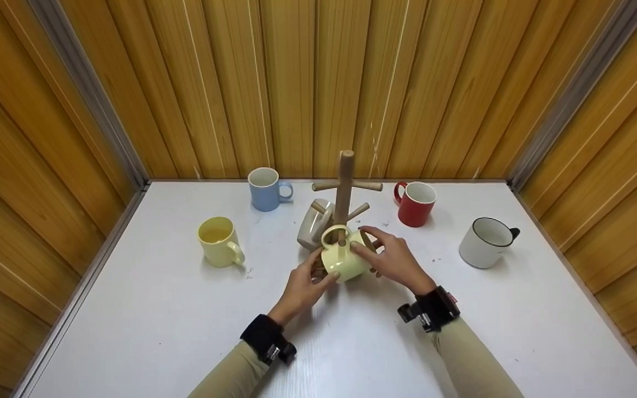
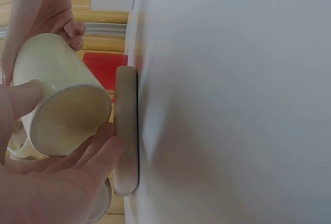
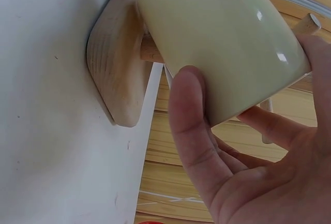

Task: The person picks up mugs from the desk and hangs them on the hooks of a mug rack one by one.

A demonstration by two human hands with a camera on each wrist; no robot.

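Both hands hold a pale yellow mug [image 1: 346, 265], tilted on its side, at the front of a wooden mug tree [image 1: 345, 177]. The tip of a front peg shows inside the loop of the mug's handle [image 1: 327, 236]. My left hand [image 1: 301, 283] grips the mug's left end, thumb on the near side and fingers under it. On the right end, my right hand [image 1: 398, 261] pinches the mug between thumb and fingers. Behind it a grey-white mug [image 1: 312, 225] hangs tilted on a lower left peg. The tree's wooden base [image 2: 126, 131] stands on the tabletop, close by the left fingers.
A blue mug [image 1: 266, 192] stands at the back left, with a yellow mug [image 1: 218, 246] nearer on the left. To the right are a red mug [image 1: 415, 209] and a white mug with a dark rim [image 1: 479, 249]. Wood-look panels [image 1: 288, 88] enclose the white table [image 1: 147, 320].
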